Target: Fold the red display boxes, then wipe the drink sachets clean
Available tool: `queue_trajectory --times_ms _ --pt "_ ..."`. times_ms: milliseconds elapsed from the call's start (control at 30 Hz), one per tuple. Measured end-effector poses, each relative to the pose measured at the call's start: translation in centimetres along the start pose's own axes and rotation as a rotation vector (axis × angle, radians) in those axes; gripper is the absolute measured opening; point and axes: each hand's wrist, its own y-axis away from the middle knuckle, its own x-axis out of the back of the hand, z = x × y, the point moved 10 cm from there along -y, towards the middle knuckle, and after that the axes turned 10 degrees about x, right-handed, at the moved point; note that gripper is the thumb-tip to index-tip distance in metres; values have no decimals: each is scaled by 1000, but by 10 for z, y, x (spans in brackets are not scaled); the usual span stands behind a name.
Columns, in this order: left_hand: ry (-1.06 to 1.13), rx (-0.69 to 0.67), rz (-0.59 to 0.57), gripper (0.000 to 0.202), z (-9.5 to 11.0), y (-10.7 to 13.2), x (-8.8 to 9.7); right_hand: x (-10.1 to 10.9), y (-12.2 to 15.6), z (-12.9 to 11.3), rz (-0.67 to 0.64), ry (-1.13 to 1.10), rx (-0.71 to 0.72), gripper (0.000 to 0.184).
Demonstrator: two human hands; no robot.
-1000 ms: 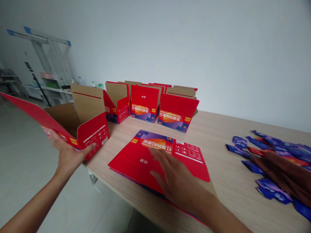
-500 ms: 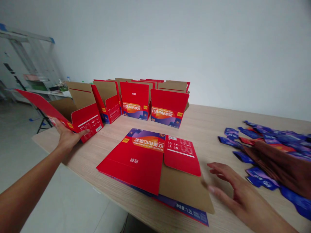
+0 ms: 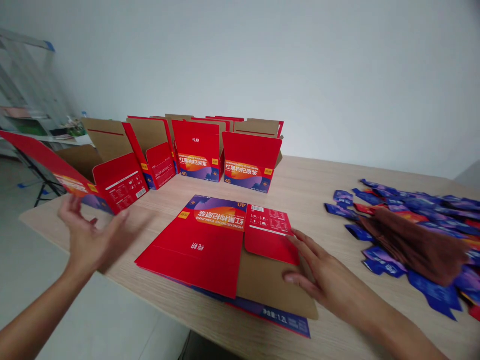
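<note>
Flat red unfolded cardboard carton [image 3: 195,247] at the near edge of the light wooden table [image 3: 311,190], right hand [image 3: 322,280] spread flat on its brown flap, left hand [image 3: 88,237] open and empty left of the carton, beside an assembled red open box [image 3: 108,175], blue sachets [image 3: 412,220] right of the carton
</note>
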Motion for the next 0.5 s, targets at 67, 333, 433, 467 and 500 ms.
queue_trajectory --times_ms 67,333,433,467,500 --pt "41 -215 -364 112 40 43 -23 -4 -9 1 -41 71 33 53" --pt "-92 -352 -896 77 85 96 -64 -29 -28 -21 -66 517 333 18" --pt "-77 -402 -832 70 99 81 -55 -24 -27 -26 -44 581 361 23" --pt "-69 -435 -819 70 106 79 -50 -19 -28 -27 -32 598 359 24" --pt "-56 -468 -809 72 113 78 -45 -12 -28 -28 -18 611 355 24"
